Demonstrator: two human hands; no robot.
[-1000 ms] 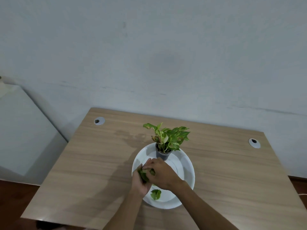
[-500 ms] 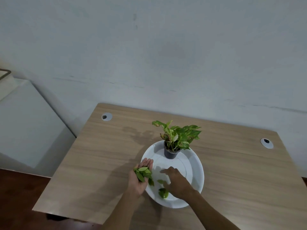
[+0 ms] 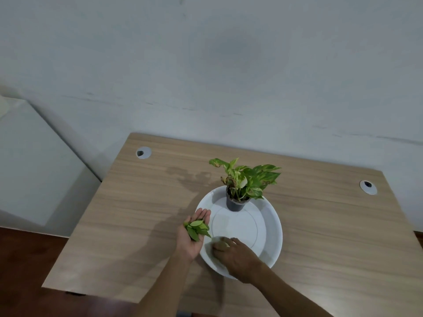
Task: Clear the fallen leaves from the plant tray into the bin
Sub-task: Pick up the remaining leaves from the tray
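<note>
A white round tray (image 3: 270, 220) lies on the wooden table, with a small potted plant (image 3: 242, 181) in a black pot standing at its far edge. My left hand (image 3: 194, 236) is palm up beside the tray's left rim and cradles several loose green leaves (image 3: 197, 228). My right hand (image 3: 235, 253) is palm down on the near left part of the tray. Its fingers are curled and blurred, with a pale green smear at the fingertips; what lies under them is hidden. No bin is in view.
The wooden table (image 3: 137, 213) has a cable grommet at the far left (image 3: 143, 152) and another at the far right (image 3: 368, 187). A white cabinet (image 3: 29, 170) stands to the left of the table. A plain wall is behind it.
My hands came apart: the left turned palm up with the leaves, and the right dropped to the near part of the tray, over the spot where a leaf lay.
</note>
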